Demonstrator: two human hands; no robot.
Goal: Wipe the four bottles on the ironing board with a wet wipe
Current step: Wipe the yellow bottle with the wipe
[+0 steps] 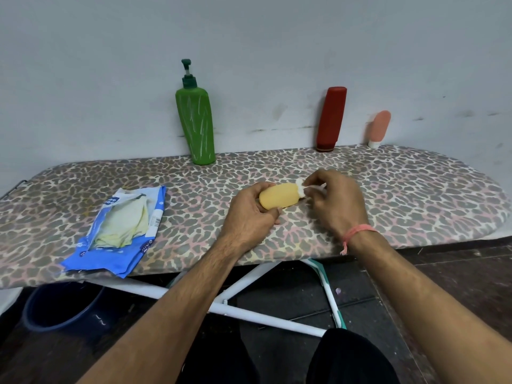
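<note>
The yellow bottle [279,199] lies on its side over the board [415,189], gripped by the left hand [249,214]. The right hand [336,202] pinches the wipe [300,187] at its cap. The small wad could slip out, and the smooth bottle might twist free.

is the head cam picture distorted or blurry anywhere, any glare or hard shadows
Head view: wide-angle bend bows the ironing board edges and tilts the green bottle and red bottle inward; light is soft and even, no glare, only faint shadows on the wall; the yellow bottle and both hands, left and right, look sharp; the wipe is slightly smeared.
</note>
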